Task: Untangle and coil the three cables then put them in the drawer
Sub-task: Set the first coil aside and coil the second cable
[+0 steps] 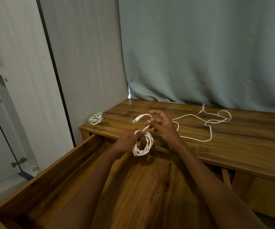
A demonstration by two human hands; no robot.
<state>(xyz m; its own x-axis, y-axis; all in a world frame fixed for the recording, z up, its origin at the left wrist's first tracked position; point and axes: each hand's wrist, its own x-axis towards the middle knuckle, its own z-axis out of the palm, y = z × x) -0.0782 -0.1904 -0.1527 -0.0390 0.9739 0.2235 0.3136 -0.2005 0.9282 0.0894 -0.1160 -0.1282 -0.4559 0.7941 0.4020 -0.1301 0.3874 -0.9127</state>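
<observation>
Your left hand (130, 139) grips the coiled ethernet cable (144, 143) over the open drawer (51, 171), right hand (159, 124) pinching its tail to tuck it, while one finished coil (96, 119) sits at the desk's (232, 146) left corner and a loose cable (207, 126) awaits near its back edge

Single head view, looking forward-down, close over open drawer (54, 164) and desk (232, 146).
</observation>
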